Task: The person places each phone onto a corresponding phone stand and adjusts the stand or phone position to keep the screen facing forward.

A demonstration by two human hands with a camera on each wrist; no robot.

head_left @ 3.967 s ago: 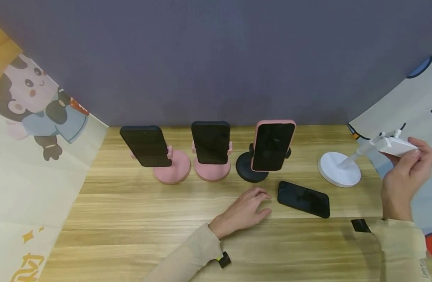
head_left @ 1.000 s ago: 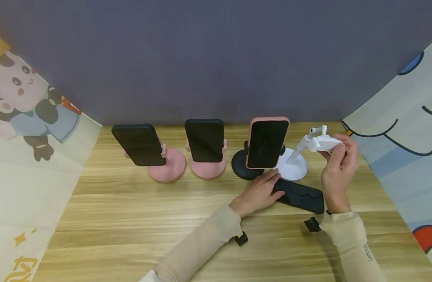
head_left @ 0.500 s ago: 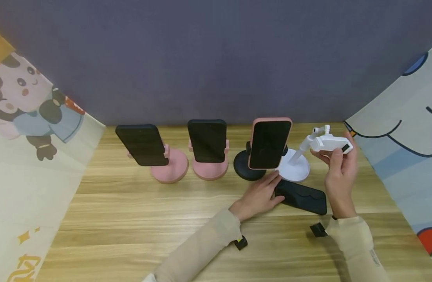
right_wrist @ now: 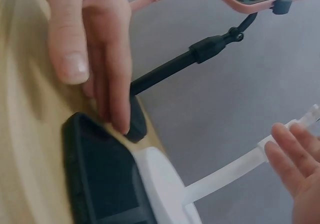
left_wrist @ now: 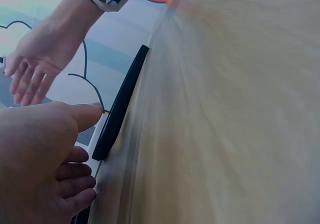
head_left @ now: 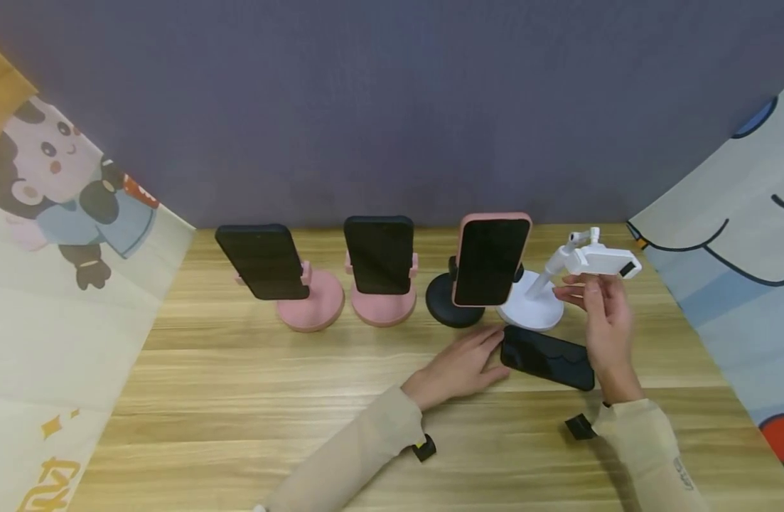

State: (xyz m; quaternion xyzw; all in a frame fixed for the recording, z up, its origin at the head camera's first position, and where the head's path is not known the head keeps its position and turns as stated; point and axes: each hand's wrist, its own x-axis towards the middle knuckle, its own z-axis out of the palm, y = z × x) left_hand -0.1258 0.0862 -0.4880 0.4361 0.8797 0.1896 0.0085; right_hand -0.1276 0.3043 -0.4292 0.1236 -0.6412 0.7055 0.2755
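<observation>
The white phone stand (head_left: 531,307) stands at the right of the row, its base close to the black stand. Its empty clamp (head_left: 599,261) is tilted forward on the arm. My right hand (head_left: 609,331) is just below the clamp, fingers loosely extended and holding nothing; in the right wrist view its fingers overlap the upper part of the white pole (right_wrist: 227,176). A black phone (head_left: 546,358) lies flat on the table in front of the white base. My left hand (head_left: 458,368) rests with relaxed fingers beside the phone's left end.
Left of the white stand, a black stand (head_left: 439,302) holds a pink-cased phone (head_left: 492,262). Two pink stands (head_left: 315,306) farther left hold dark phones (head_left: 379,254). A grey wall panel (head_left: 392,114) rises behind the wooden table (head_left: 251,427), with patterned panels at both sides.
The white stand has come left, beside the black stand, since the oldest frame. My right hand has let go of its clamp and dropped below it; my left hand has drawn back slightly.
</observation>
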